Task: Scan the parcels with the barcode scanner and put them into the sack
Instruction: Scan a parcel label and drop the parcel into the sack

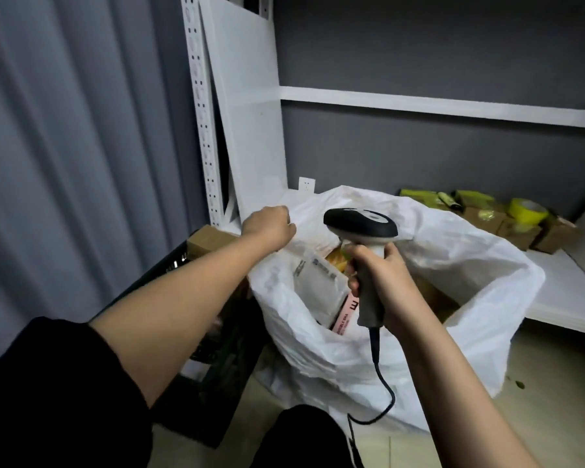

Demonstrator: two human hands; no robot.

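Observation:
A big white sack (463, 265) stands open on the floor in the middle of the view. Inside it lie a white mailer parcel (318, 282), a pink parcel (347, 314) and a brown one. My left hand (269, 226) grips the sack's far left rim, fingers curled on the plastic. My right hand (385, 285) holds the grey handle of the barcode scanner (360, 226), whose black head hovers over the sack's mouth. Its cable hangs down past the sack's front.
A dark crate (217, 349) with a brown box (210, 241) sits left of the sack. A white shelf (561, 292) at the right carries several brown parcels (517, 228) and a roll of yellow tape (527, 209). Grey curtain hangs at left.

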